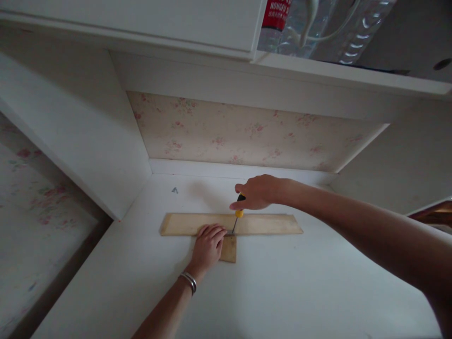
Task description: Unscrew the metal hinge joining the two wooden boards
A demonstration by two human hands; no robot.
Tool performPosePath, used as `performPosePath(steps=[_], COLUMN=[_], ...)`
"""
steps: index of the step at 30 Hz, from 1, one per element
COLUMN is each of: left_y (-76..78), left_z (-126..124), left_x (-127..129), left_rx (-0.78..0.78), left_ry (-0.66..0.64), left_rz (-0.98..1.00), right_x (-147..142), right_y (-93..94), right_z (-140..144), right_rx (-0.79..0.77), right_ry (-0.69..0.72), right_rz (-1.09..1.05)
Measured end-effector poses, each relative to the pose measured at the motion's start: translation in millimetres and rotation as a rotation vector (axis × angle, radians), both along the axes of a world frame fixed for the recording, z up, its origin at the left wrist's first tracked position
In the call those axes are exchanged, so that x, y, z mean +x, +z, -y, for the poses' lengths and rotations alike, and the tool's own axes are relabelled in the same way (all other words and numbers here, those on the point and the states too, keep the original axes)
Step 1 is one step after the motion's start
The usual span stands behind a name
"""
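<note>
While a white desktop (289, 287) is stretching beneath the work, floral wallpaper (226, 134) is showing in the opening behind it. Toward the back of the desktop, a long pale wooden board (268, 224) is lying crosswise. The right hand (259, 192) is hovering above it, fingers wrapping around a handle, and the left hand (208, 245) is pressing down across the board's near edge (whether it is gripping anything underneath, I cannot tell). Beside that palm, a shorter wood block (229, 249) is jutting toward the person from the board. Clasped by the right hand, a black-and-yellow screwdriver (239, 213) is slanting down to a narrow metal piece (229, 231) next to the left fingertips. A silver bracelet (190, 280) is circling the left wrist.
</note>
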State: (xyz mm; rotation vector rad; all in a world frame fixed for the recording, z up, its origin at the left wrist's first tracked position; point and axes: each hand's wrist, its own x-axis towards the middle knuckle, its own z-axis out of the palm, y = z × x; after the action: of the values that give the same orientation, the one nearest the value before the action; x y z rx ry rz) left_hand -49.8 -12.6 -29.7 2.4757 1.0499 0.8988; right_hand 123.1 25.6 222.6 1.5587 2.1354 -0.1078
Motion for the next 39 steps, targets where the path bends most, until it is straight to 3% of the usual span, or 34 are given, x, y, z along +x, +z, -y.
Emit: performPosePath(steps=[2,7,11,17,22,28,33,39], left_y=[0.1,-0.8,-1.4,-1.1,-2.9,-4.4,-3.2,-4.6], left_z=[0.0,-0.6,-0.9,-2.5,-3.3,-3.9,-3.8,-3.7], left_x=[0.3,0.4,0.3,-0.3,-0.3,-0.2,-0.1,0.4], left_rx=[-0.006,-0.027,-0.028,-0.012,-0.007,-0.015,-0.006,-0.005], left_ry=[0.001,-0.013,-0.006,-0.004,-0.013,-0.016,-0.014,-0.016], left_rz=[0.001,0.009,0.022,0.020,0.032,0.037,0.044,0.046], right_x=[0.5,4.6,2.4,6.8,5.8,6.8,1.7,4.5], right_y=[-1.1,-3.4,-3.6,-2.8,-6.1,-5.3,-3.5,-3.4], right_z=[0.1,0.6,1.2,0.0,-0.3,-0.7,-0.9,-0.7], right_rx=[0.001,-0.038,0.017,-0.066,-0.014,-0.057,-0.019,-0.044], right_ry=[-0.013,0.147,-0.007,0.120,-0.037,0.082,-0.053,0.132], right_rz=[0.041,-0.083,0.021,-0.042,0.019,-0.080,0.015,-0.103])
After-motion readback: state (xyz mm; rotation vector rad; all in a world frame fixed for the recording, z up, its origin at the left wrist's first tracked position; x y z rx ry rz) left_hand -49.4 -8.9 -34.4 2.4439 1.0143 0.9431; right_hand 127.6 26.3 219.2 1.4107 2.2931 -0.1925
